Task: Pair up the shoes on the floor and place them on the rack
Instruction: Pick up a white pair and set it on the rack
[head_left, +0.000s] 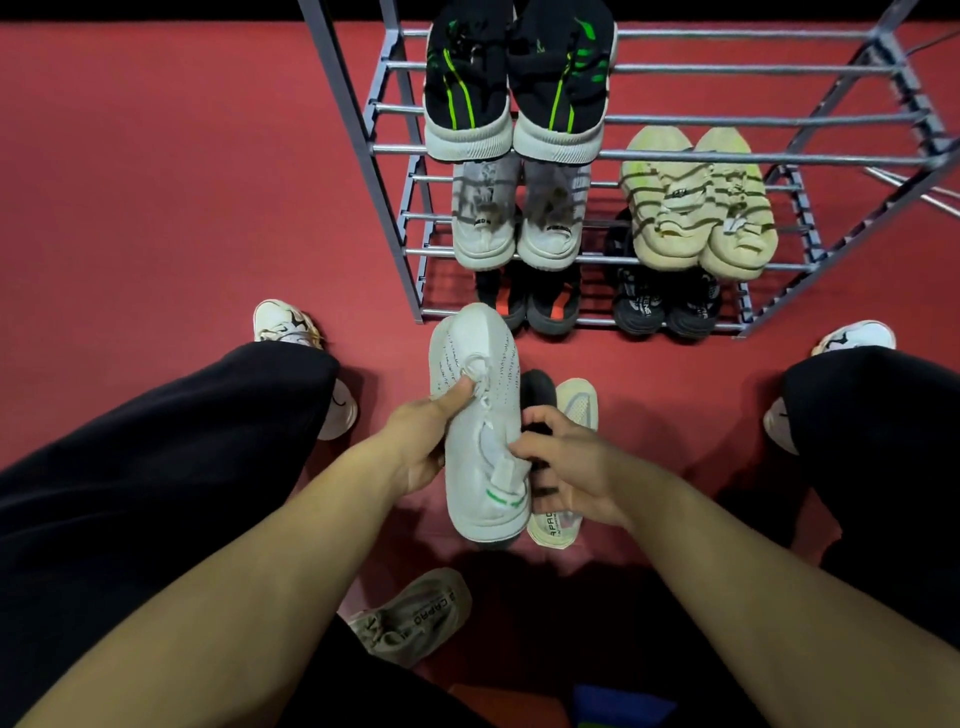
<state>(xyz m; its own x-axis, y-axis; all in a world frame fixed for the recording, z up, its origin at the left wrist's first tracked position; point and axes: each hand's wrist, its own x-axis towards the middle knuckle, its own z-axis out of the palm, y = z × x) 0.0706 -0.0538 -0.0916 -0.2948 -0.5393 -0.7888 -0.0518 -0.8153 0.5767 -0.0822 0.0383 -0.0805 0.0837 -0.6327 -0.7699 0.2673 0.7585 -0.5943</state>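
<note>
My left hand (415, 441) holds a white knit shoe (483, 415) by its side, toe pointing toward the rack, lifted above the red floor. My right hand (571, 462) is just right of it, with its fingers curled over a black shoe (537, 392) and its fingertips touching the white shoe's collar. A pale beige shoe (576, 400) lies on the floor under my right hand. A second beige knit shoe (415, 616) lies on its side near my body. The grey metal rack (727, 156) stands ahead.
The rack holds a black-and-green pair (514, 78) on top, a white pair (514, 223) and a cream pair (696, 202) in the middle, and two dark pairs (665, 306) below. My knees and white sneakers (283, 322) flank the work spot.
</note>
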